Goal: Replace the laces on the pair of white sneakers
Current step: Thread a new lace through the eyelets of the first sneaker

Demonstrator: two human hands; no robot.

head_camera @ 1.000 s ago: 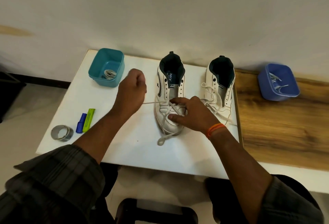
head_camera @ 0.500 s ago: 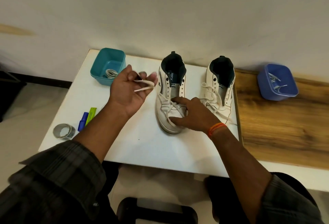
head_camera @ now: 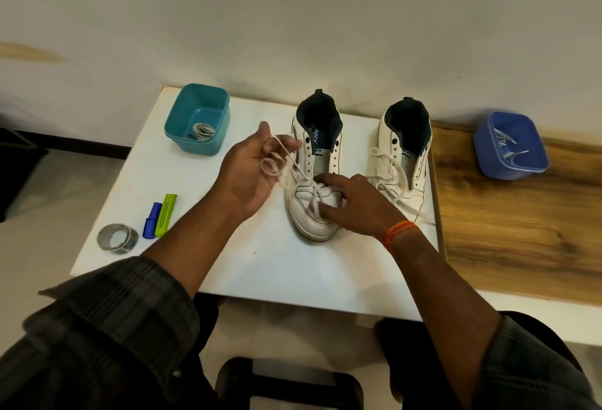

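The left sneaker (head_camera: 314, 181) stands near the table's (head_camera: 260, 266) far edge. The right hand (head_camera: 355, 204) presses its toe, fingers straight. The left hand (head_camera: 250, 172) holds the looped lace (head_camera: 277, 162) in curled fingers. Risk: loops may knot and jam the eyelets.

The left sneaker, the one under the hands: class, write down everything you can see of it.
The left sneaker is white, leather-like, with a dark lining and printed tongue. It stands upright on the white table, toe toward the person, heel toward the wall. Its upper eyelets are empty; a white lace remains only near the toe and runs up to the left hand, looped over its fingers. The right hand rests on the toe.
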